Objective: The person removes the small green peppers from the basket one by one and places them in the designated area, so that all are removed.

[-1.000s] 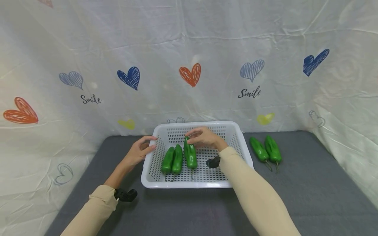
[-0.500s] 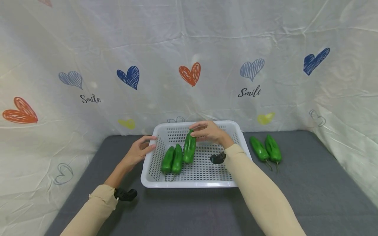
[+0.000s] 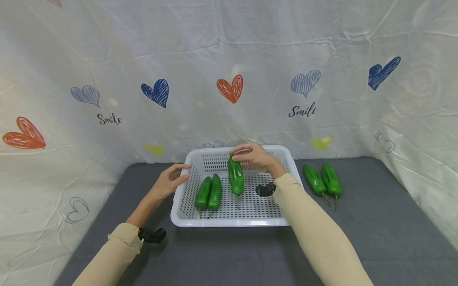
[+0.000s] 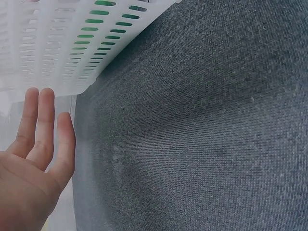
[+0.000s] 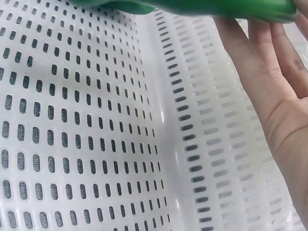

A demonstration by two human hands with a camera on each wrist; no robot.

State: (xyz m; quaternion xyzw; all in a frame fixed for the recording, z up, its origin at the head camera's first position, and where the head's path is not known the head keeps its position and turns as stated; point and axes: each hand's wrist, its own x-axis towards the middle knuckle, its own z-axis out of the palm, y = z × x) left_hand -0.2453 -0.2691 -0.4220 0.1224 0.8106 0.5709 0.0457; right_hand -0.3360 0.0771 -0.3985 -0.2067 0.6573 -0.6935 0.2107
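Note:
A green pepper [image 3: 236,176] hangs above the basket floor, stem end down. My right hand [image 3: 257,157] pinches its upper tip between thumb and fingers. In the right wrist view the pepper [image 5: 226,7] crosses the top edge, with the fingers [image 5: 260,72] against its end. The white perforated basket [image 3: 229,223] stands below. Two more green peppers, a left one [image 3: 203,193] and a right one [image 3: 214,193], lie side by side in its left part. My left hand [image 3: 167,183] touches the basket's left rim; the left wrist view shows three extended fingers [image 4: 45,125] beside the wall.
Right of the basket, two green peppers, one nearer it [image 3: 315,180] and one farther off [image 3: 331,180], lie on the grey tabletop [image 3: 375,222]. A white curtain [image 3: 264,47] with printed hearts hangs behind the table.
My right hand has raised the pepper off the basket floor, moving it slightly right and away from the two inside. The left hand has stayed at the rim.

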